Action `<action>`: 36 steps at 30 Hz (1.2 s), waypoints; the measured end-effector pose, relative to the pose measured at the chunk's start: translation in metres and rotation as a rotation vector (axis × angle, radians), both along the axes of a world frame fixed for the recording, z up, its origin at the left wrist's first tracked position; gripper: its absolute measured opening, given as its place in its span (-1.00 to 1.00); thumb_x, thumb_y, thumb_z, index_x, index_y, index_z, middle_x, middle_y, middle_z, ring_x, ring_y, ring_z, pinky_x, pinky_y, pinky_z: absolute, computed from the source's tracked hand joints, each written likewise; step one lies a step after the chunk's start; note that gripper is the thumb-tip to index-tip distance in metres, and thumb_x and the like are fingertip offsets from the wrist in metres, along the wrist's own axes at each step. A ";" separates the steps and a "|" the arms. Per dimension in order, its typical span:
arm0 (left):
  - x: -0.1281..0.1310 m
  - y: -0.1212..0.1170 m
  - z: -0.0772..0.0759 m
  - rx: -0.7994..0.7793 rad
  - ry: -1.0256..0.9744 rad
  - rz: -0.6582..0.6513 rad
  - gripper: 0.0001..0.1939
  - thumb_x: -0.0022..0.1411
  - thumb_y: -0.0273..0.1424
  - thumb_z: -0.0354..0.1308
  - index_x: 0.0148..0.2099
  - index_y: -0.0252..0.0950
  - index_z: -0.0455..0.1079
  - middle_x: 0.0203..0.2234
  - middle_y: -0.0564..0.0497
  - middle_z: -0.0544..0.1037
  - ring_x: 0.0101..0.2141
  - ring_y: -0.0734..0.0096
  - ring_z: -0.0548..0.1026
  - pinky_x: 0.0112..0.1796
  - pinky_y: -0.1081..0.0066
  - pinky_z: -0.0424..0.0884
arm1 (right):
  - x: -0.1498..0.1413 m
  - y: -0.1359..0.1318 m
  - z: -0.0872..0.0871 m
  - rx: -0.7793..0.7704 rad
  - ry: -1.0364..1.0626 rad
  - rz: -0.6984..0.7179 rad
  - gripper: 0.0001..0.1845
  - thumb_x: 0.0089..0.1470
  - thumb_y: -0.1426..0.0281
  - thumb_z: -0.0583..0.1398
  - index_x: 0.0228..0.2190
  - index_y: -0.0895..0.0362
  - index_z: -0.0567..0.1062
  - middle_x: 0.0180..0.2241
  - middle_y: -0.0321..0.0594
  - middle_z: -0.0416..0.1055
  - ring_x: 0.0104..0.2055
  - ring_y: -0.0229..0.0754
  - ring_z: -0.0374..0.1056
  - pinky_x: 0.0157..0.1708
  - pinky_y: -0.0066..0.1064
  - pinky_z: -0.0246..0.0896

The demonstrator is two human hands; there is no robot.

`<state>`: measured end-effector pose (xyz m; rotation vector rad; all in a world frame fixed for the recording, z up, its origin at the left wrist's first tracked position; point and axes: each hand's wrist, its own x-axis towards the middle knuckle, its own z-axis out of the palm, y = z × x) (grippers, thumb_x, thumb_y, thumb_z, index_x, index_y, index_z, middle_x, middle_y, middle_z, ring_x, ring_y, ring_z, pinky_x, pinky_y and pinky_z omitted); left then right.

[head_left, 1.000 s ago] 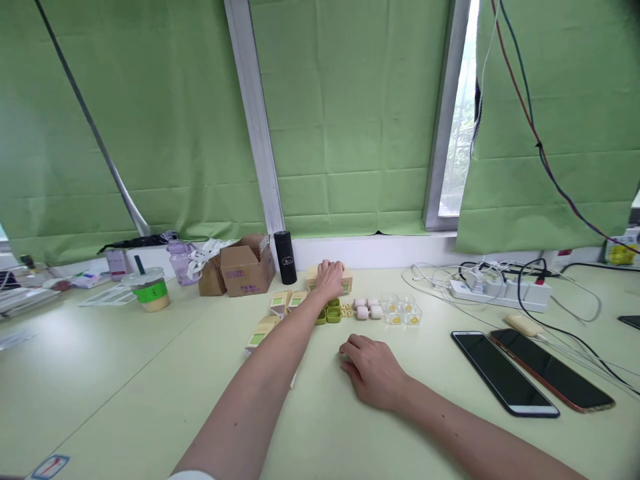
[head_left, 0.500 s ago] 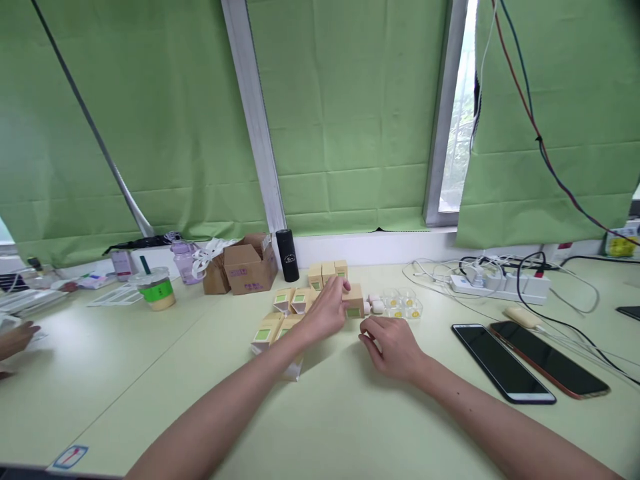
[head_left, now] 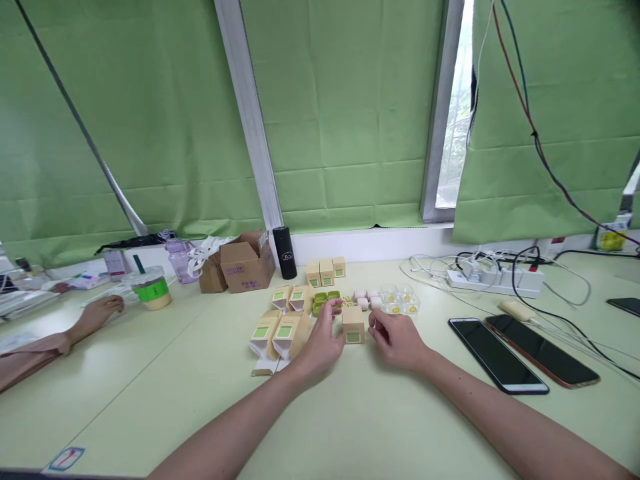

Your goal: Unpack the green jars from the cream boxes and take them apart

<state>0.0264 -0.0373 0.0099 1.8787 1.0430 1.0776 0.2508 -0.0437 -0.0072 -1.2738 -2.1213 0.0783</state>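
A small tan carton with a green label (head_left: 353, 325) stands upright on the table between my two hands. My left hand (head_left: 323, 341) is at its left side, fingers apart and not closed around it. On the other side my right hand (head_left: 397, 339) rests with loosely curled fingers, the thumb apart from them, holding nothing visible. Behind the carton are green cups (head_left: 320, 303), partly covered by my left fingers, several pale pink-white pieces (head_left: 369, 299) and clear cups with yellow inside (head_left: 401, 300). Several open-ended cartons (head_left: 285, 333) lie left of my left hand.
Three closed cartons (head_left: 327, 270) stand at the back near a black bottle (head_left: 285, 253) and a cardboard box (head_left: 245, 263). Two phones (head_left: 500, 357) and a power strip with cables (head_left: 495, 280) are at right. Another person's hand (head_left: 103, 313) is beside a drink cup (head_left: 151, 288).
The carton that my left hand held has come nearer and now stands on the table. My left hand has lowered and opened beside it. The other person's hand has reached right.
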 end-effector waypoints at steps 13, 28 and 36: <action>0.002 0.014 -0.026 -0.120 -0.173 0.070 -0.34 0.07 -0.71 0.16 0.20 -0.21 0.24 0.12 -0.17 0.44 0.07 0.22 0.46 0.14 0.15 0.34 | -0.009 0.004 -0.004 -0.100 -0.096 -0.099 -0.78 0.27 0.39 0.08 -0.37 0.09 0.49 -0.37 -0.23 0.59 -0.36 -0.17 0.43 -0.39 -0.39 -0.02; -0.004 0.014 -0.023 -0.055 0.009 0.168 -0.43 0.12 -0.65 0.10 0.17 -0.18 0.24 0.14 -0.13 0.42 -0.14 0.32 0.51 -0.12 0.28 0.44 | -0.008 0.008 -0.007 -0.109 -0.040 -0.107 -0.68 0.28 0.47 0.01 -0.05 0.04 0.48 -0.33 -0.24 0.61 -0.29 -0.07 0.50 -0.32 -0.36 0.08; -0.001 0.017 -0.019 -0.034 -0.095 -0.004 -0.32 0.10 -0.59 0.25 0.26 -0.24 0.20 0.20 -0.24 0.40 0.22 0.11 0.38 0.24 0.07 0.25 | -0.009 0.011 -0.006 -0.210 -0.017 -0.132 -0.77 0.27 0.47 0.08 -0.11 0.03 0.47 -0.36 -0.27 0.59 -0.27 -0.08 0.47 -0.38 -0.40 -0.01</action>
